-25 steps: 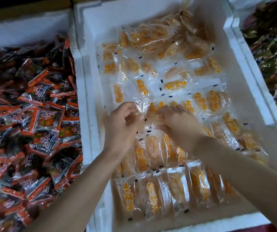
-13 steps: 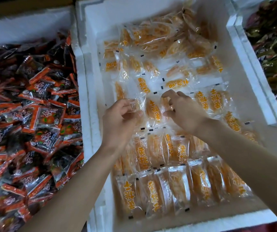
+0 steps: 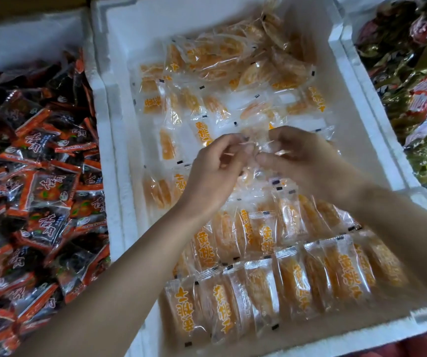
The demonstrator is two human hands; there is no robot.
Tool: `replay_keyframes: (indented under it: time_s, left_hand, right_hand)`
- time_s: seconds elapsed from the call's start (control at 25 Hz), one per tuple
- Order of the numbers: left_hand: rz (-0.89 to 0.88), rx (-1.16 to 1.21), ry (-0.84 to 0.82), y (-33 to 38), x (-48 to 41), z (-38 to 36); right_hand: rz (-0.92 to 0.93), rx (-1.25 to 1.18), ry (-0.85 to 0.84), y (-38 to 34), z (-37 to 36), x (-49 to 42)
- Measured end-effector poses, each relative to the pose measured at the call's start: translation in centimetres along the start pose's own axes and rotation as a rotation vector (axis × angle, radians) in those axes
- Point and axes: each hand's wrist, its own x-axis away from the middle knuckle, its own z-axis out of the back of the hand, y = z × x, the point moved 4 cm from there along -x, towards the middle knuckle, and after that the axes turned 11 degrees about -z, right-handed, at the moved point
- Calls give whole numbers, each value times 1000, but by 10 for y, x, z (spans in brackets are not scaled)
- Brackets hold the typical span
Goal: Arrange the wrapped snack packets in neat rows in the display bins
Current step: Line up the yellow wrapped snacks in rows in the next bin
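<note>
A white foam bin [image 3: 119,140] fills the middle of the view and holds clear packets of orange dried fruit. Near its front edge two neat rows of packets [image 3: 292,282] stand side by side. Loose packets [image 3: 243,60] lie jumbled at the back. Over the bin's middle, my left hand [image 3: 215,173] and my right hand [image 3: 307,161] together pinch one clear packet [image 3: 257,141] by its two ends. The packet is blurred and partly hidden by my fingers.
A bin of dark packets with orange-red edges [image 3: 34,181] lies on the left. On the right, another foam bin holds green and red wrapped packets [image 3: 418,81]. Foam walls [image 3: 361,81] separate the bins.
My hands have drawn together and lifted a clear packet from the loose layer; earlier they were spread at the packet's ends, low against the packets. The camera has shifted a little.
</note>
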Motion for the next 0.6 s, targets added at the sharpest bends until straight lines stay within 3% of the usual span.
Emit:
replay_keyframes:
  time_s: [0.12, 0.2, 0.36, 0.48, 0.6]
  left_hand:
    - [-111, -572, -170, -19, -13, -10]
    - [-149, -819, -302, -33, -18, -16]
    - [-192, -864, -356, -49, -18, -19]
    - [-216, -841, -361, -49, -16, -16]
    - [-245, -801, -347, -44, -14, -13]
  right_hand:
    - [-75, 82, 126, 17, 22, -31]
    - [-101, 210, 122, 23, 20, -47]
    - [-89, 476, -50, 28, -4, -60]
    - [-32, 517, -62, 29, -7, -57]
    - [65, 743, 28, 32, -3, -49]
